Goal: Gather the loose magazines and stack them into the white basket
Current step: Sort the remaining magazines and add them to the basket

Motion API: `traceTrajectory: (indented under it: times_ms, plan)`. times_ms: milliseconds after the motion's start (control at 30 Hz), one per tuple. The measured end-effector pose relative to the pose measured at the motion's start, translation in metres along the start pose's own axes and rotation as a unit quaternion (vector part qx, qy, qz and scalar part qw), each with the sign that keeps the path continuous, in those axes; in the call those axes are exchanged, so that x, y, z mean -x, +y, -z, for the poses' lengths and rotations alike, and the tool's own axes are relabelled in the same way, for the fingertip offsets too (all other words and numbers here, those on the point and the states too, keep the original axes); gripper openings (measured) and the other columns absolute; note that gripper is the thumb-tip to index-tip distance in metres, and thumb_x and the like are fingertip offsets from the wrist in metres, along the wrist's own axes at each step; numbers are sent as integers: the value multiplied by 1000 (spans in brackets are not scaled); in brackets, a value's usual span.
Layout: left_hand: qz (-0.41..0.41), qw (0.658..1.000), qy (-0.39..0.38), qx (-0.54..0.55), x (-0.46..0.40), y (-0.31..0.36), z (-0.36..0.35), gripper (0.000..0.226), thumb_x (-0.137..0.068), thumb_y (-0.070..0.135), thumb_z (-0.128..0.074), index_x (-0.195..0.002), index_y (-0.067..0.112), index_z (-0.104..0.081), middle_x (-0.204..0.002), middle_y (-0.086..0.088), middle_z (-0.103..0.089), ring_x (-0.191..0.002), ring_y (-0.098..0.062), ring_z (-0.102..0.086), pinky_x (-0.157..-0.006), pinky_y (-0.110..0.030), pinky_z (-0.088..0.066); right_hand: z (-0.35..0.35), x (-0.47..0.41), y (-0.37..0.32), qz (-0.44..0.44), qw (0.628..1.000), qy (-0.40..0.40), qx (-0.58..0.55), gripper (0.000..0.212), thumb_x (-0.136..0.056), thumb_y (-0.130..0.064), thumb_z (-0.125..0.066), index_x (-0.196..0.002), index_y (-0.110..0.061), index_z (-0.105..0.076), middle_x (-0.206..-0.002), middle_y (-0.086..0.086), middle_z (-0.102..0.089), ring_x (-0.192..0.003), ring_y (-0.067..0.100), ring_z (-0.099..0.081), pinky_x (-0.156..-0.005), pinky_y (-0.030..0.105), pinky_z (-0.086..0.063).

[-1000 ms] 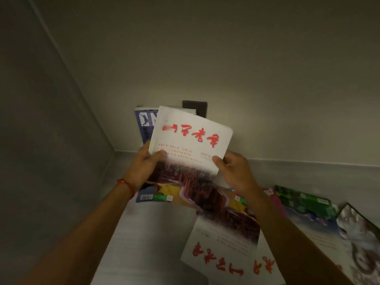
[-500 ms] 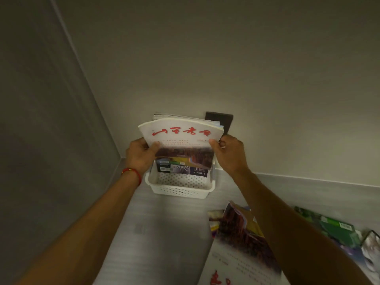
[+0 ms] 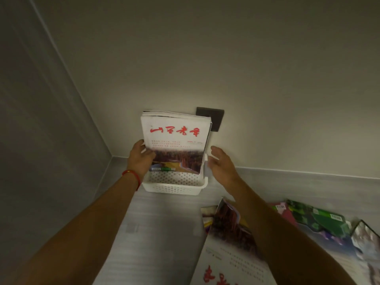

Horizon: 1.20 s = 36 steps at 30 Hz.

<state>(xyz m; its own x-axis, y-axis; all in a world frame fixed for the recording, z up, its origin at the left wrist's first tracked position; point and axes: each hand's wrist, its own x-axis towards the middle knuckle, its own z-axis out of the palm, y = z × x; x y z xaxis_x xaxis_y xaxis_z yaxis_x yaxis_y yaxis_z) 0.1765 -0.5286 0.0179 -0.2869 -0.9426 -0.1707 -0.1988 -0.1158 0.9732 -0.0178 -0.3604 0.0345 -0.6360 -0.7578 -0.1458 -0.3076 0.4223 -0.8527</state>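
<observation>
A white perforated basket (image 3: 174,187) sits on the grey counter against the back wall. Several magazines stand upright in it; the front one (image 3: 174,140) is white with red characters and a dark picture below. My left hand (image 3: 140,159) grips that magazine's left edge, thumb on its cover. My right hand (image 3: 221,163) is off it, fingers spread, just right of the basket's rim. On the counter at lower right lies another white magazine with red characters (image 3: 230,249), partly under my right forearm.
More loose magazines lie at the right: a pink one (image 3: 284,211), a green one (image 3: 320,218) and a pale one at the frame edge (image 3: 366,239). A dark wall plate (image 3: 214,118) is behind the basket. A side wall closes the left.
The white magazine went from being held above the counter into the basket, now upright. My right hand has let go and opened; my left hand still holds the edge.
</observation>
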Motion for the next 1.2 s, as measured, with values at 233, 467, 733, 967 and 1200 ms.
traceTrajectory:
  times_ms: [233, 467, 733, 967, 1200]
  plan:
    - [-126, 976, 92, -153, 73, -7, -26, 30, -81, -11, -55, -107, 1, -63, -111, -17, -67, -103, -31, -62, -93, -41, -51, 70, 94, 103, -9, 996, 45, 78, 27, -86, -26, -60, -106, -12, -70, -103, -2, -65, -88, 12, -59, -78, 11, -41]
    - [-1, 926, -223, -304, 226, -90, -116, 42, -84, 3, -58, -123, 15, -63, -125, -8, -64, -117, -25, -57, -102, -28, -44, 116, 198, 204, -188, 965, 89, 163, 14, -94, -14, -55, -105, -19, -63, -98, 1, -63, -85, 16, -61, -76, 31, -50]
    - [76, 907, -203, -362, 273, -118, -140, 68, -78, 9, -61, -143, 21, -45, -129, -15, -53, -122, -35, -48, -108, -43, -42, 85, 225, 211, -253, 966, 43, -34, 22, -92, -25, -61, -81, -8, -68, -72, 4, -67, -66, 18, -63, -60, 30, -53]
    - [85, 887, -256, -375, 282, -110, -133, 57, -83, 12, -65, -137, 20, -48, -128, -7, -60, -122, -29, -55, -104, -39, -48, 103, 221, 211, -125, 991, 26, -47, 19, -101, -28, -49, -111, -14, -58, -87, -3, -64, -76, 9, -62, -64, 19, -50]
    - [-298, 877, -88, -366, 273, -7, -149, 85, -81, 31, -74, -152, 16, -29, -158, -17, -25, -146, -32, -25, -119, -41, -27, 206, 182, 146, 133, 982, -106, 85, 43, -96, -7, -54, -132, -30, -57, -112, -6, -68, -100, 3, -60, -89, 22, -46]
